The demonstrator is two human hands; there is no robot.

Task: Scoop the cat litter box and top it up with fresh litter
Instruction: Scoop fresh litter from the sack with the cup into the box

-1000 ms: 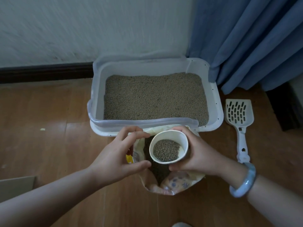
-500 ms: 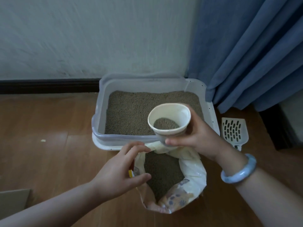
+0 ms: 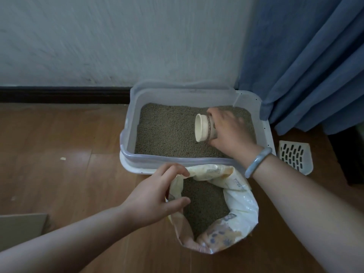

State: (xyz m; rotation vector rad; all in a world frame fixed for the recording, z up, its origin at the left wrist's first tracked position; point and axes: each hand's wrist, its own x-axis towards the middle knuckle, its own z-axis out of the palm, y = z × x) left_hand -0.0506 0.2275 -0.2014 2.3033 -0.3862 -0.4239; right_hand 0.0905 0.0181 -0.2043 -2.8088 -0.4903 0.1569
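- Wooden floor (image 3: 59,174) runs up to a pale wall (image 3: 118,36) with a dark skirting, and a blue curtain (image 3: 305,66) hangs at the right.
- The litter box (image 3: 128,125) sits on the floor against the wall, its bed of litter (image 3: 167,131) spread across the whole tray.
- The right hand (image 3: 230,131) is over the box, fingers and thumb wrapped round the body of a paper cup (image 3: 203,128). The cup is tipped on its side with its mouth facing left, above the litter. Whether grains are leaving it is not clear.
- The left hand (image 3: 155,196) curls at the left rim of the litter bag (image 3: 242,203), thumb over the edge, and seems to hold the mouth open.
- The bag stands just in front of the box, its fresh litter (image 3: 202,203) showing inside.
- Handling, as I judge it: the cup is light and thin-walled, so it will crush if squeezed. Hold it round the middle, as it is held now.
- The bag is soft and probably heavy, with a floppy rim that folds inward unless it is held. The grains are loose and will scatter if poured from high up.
- Count: 1 litter box, 1 cup, 1 bag, 1 slotted scoop (image 3: 295,156) lying on the floor right of the box, and 2 hands.
- Also 1 bracelet (image 3: 258,161) on the right wrist and 1 piece of cardboard (image 3: 21,225) at the lower left.
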